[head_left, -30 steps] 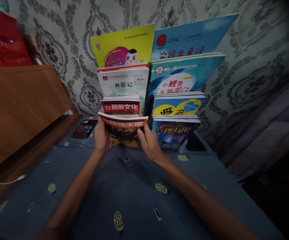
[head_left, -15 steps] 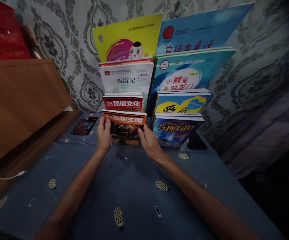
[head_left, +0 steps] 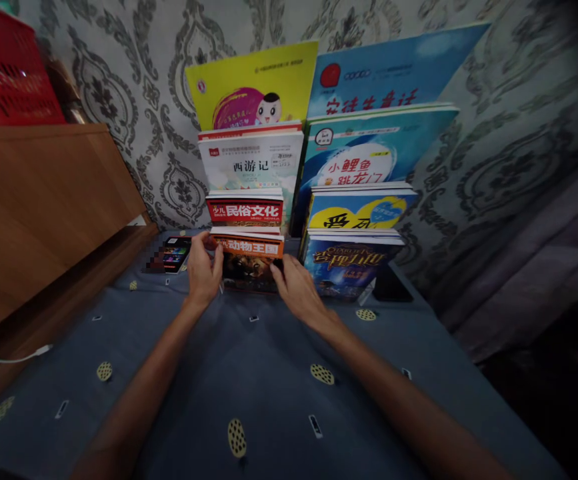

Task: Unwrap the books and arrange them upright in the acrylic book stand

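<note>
Lower and tucked in closer to the red-titled book (head_left: pixel 247 212) behind it, the orange-titled book (head_left: pixel 255 248) has dropped since half a second ago. It stands at the front of the left column, a hand at either side. Left hand (head_left: pixel 203 270): thumb on the cover's edge, fingers curled behind, a narrow gap holding the book's side. Right hand (head_left: pixel 296 287): thumb against the cover near its right edge, fingers slightly parted beyond it. Fingertips behind the book are hidden, so how firmly either hand grips I cannot tell.

Eight front covers show, four per column. Left, above the two already named, are a white book (head_left: pixel 251 160) and a yellow-green book (head_left: pixel 269 67); right, a blue book (head_left: pixel 383 67), a teal book (head_left: pixel 389 143), a yellow-and-blue book (head_left: pixel 363 210) and a dark blue book (head_left: pixel 349 263). More page edges sit behind several, too tight to count. Whatever supports the columns is mostly hidden.

One slotted red basket (head_left: pixel 9 73), cut off by the frame, sits on a wooden cabinet (head_left: pixel 43 220); its contents cannot be made out. One black flat object (head_left: pixel 393 288) is partly covered at the right, and one dark booklet (head_left: pixel 175 253) lies flat at the left, partly pixelated
</note>
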`<state>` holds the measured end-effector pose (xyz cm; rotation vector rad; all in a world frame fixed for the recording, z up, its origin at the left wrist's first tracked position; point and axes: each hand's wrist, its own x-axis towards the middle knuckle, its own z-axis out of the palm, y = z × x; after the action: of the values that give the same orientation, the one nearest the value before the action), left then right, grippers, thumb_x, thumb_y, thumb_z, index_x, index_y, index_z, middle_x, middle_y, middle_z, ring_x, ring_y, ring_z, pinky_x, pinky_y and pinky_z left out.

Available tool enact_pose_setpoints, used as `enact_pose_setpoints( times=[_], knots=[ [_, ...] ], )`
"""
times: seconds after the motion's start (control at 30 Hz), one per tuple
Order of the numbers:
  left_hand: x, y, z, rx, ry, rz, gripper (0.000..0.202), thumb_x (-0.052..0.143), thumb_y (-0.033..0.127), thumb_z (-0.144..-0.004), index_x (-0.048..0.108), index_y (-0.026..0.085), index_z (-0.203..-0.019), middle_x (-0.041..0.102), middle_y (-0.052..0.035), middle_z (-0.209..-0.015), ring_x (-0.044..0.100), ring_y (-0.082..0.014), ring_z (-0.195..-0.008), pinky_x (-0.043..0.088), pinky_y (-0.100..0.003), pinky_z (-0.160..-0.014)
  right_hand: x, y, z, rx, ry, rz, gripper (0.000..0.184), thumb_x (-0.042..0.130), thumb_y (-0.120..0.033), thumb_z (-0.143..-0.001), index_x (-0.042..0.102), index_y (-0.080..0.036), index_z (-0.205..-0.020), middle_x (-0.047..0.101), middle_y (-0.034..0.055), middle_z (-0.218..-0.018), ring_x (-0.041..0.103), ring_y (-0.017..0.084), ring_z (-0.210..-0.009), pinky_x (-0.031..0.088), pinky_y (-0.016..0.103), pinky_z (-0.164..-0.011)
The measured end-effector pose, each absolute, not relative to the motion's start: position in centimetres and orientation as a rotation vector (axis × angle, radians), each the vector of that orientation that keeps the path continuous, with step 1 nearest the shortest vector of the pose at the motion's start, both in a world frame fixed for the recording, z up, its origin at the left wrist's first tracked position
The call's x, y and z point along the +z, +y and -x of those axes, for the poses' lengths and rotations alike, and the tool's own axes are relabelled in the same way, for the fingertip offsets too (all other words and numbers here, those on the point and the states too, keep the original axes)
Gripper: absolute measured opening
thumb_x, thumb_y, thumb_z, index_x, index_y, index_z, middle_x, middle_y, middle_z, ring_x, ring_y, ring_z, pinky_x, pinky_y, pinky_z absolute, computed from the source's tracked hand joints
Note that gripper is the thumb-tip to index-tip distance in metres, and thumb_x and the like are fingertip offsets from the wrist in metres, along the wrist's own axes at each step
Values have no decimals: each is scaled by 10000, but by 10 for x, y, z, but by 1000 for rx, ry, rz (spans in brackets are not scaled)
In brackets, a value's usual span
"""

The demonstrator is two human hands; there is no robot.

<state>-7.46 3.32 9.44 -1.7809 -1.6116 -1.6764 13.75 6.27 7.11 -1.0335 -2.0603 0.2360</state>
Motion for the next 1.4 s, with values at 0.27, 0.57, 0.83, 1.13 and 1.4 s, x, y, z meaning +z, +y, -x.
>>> enact_pose_setpoints(
  times=[0.27,0.57,0.83,1.13,1.4],
  knots=[
    [94,34,76,-1612,-1704,1770,347,482,343,-963,465,154,-1255,578,-134,-1117,595,-251,-1032,506,-393,-890,72,61,-139,269,-2012,1138,95,463,-243,-953,453,-188,-1030,684,117,-905,664,242,-774,458,320,-635],
    [95,34,81,-1385,-1760,1904,259,362,359,-1017,526,186,-1118,647,-118,-1031,632,-263,-963,493,-396,-865,66,68,-139,180,-2002,1070,128,432,-168,-949,505,-204,-1049,687,118,-996,670,247,-869,491,333,-726],
    [95,36,81,-1287,-1735,1855,206,323,328,-1020,483,222,-944,610,-85,-904,618,-249,-855,490,-354,-757,63,71,-138,144,-2012,1052,116,424,-143,-948,493,-220,-893,671,86,-870,651,219,-755,442,293,-645],
    [96,37,80,-1287,-1762,1862,169,334,294,-1018,467,230,-936,604,-72,-912,613,-235,-844,477,-338,-736,66,70,-137,118,-2024,1071,138,423,-114,-942,509,-212,-899,680,91,-871,656,221,-755,434,290,-642],
    [97,35,78,-1337,-1748,1870,178,349,312,-1017,483,230,-933,603,-69,-894,612,-238,-837,479,-346,-751,69,70,-137,136,-2023,1066,151,413,-114,-942,517,-217,-905,689,105,-882,656,235,-766,443,301,-646]
  ],
)
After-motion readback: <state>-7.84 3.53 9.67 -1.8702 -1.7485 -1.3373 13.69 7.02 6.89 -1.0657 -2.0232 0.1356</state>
